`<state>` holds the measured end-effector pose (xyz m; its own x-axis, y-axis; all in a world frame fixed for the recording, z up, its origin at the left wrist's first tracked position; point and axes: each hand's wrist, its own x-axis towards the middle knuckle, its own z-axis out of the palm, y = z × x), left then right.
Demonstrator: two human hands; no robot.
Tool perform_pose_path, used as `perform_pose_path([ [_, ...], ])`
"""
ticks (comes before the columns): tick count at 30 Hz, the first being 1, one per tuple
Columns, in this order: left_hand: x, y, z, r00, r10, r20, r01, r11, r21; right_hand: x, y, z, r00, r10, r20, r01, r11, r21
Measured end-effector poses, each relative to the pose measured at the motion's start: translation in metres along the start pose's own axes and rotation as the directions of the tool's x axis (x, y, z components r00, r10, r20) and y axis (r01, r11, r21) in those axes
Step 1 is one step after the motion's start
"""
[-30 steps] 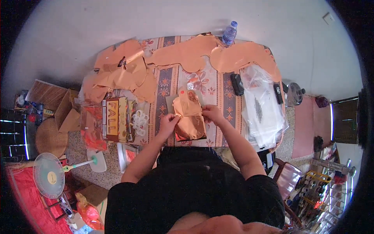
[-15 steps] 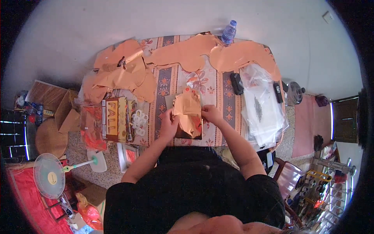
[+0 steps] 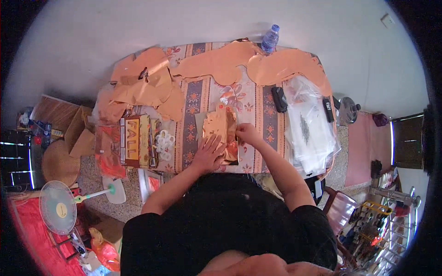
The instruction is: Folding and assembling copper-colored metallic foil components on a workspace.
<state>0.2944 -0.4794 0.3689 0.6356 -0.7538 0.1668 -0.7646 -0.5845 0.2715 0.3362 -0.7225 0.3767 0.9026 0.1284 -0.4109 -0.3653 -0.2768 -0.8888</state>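
A flat copper-coloured foil balloon (image 3: 214,123), folded into a narrow bundle, lies on the table in front of me. My left hand (image 3: 210,152) rests on its near part with the fingers stretched out flat. At its right edge my right hand (image 3: 247,134) pinches the foil between thumb and fingers. Under the bundle a greyish card (image 3: 200,123) sticks out on the left. Shiny, creased foil shows along the bundle's right side. Larger unfolded foil balloons (image 3: 218,62) are spread along the far edge of the table.
On the left lie printed packages (image 3: 133,141) and white plastic rings (image 3: 164,145). Clear plastic bags (image 3: 309,131) are stacked on the right, beside a black object (image 3: 279,99). A water bottle (image 3: 270,38) stands at the back. A fan (image 3: 58,208) is at the lower left.
My left hand has gone from holding the bundle's left edge to lying flat on top of it. The foil's left part now lies flatter. My right hand has barely moved.
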Motion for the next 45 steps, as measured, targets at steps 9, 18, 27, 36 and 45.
perform_pose_path([
  [9,0.002,0.003,-0.006,0.997,-0.025,0.072,0.027,0.999,-0.031,0.024,0.000,-0.009,0.998,-0.049,-0.049,0.039,0.981,-0.191],
  [18,0.003,0.005,-0.008,0.996,-0.055,0.074,0.058,0.997,-0.048,0.024,-0.008,-0.017,0.999,-0.002,-0.043,-0.004,0.988,-0.152],
  [27,0.003,0.010,-0.013,0.994,-0.099,0.054,0.101,0.994,-0.042,0.011,-0.011,-0.001,0.941,-0.186,-0.282,0.073,0.926,-0.369],
  [36,0.001,0.013,0.000,0.989,-0.145,-0.015,0.143,0.987,-0.075,-0.047,0.007,0.020,0.912,-0.325,-0.249,0.210,0.893,-0.398],
  [45,-0.001,0.013,-0.003,0.990,-0.140,0.018,0.141,0.989,-0.048,-0.021,0.003,0.018,0.996,0.019,-0.084,-0.039,0.968,-0.247],
])
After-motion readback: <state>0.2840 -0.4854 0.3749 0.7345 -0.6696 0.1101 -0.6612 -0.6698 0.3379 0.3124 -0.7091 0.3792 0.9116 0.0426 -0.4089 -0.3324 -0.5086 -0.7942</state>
